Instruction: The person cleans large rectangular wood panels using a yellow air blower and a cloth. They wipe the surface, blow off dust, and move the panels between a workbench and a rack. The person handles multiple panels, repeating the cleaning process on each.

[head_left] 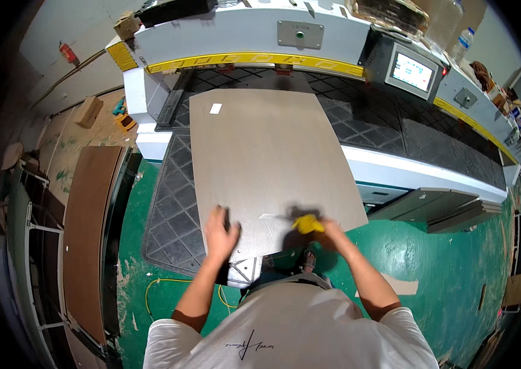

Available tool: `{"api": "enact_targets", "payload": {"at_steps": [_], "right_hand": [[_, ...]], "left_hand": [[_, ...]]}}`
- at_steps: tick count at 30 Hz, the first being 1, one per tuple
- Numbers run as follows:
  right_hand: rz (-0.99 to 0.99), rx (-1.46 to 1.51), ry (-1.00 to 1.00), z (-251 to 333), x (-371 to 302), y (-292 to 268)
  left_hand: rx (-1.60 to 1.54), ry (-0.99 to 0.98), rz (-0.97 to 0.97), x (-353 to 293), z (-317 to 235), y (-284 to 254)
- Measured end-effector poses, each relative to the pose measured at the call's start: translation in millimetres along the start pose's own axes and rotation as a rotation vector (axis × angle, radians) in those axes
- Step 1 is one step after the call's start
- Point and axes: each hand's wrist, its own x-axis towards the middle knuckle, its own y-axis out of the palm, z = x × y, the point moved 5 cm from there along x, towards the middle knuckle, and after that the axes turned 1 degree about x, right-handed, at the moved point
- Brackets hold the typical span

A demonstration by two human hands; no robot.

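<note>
A flat grey-brown board lies on the machine's dark ribbed bed and reaches out toward me. Near its far left corner is one white label; a second pale label is close to the near edge. My left hand is over the board's near left corner, fingers and thumb apart, holding nothing; whether it touches the board I cannot tell. In my right hand is a yellow-and-black handheld scanner, somewhat blurred, just right of the near label. My fingers wrap round its grip.
Across the back runs a white machine beam with a yellow strip and a lit control screen. Brown boards stand at left, grey boards at right. A yellow hose crosses the green floor, where a pale offcut lies.
</note>
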Motion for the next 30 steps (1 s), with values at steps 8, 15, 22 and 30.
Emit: {"api": "enact_targets", "payload": {"at_steps": [8, 15, 22, 30], "right_hand": [[-0.477, -0.457, 0.387, -42.1, -16.5, -106.4], [-0.188, -0.322, 0.572, -67.6, -0.1, -89.1], [-0.138, 0.031, 0.482, -11.8, 44.2, -10.6], [0.086, 0.183, 0.45, -17.5, 58.1, 8.4]], "left_hand": [[0.284, 0.187, 0.126, -90.7, 1.2, 13.3], [0.366, 0.279, 0.143, -51.8, 50.3, -18.3], [0.359, -0.213, -0.061, -24.8, 125.9, -37.9], [0.252, -0.049, 0.113, 34.9, 23.3, 27.1]]}}
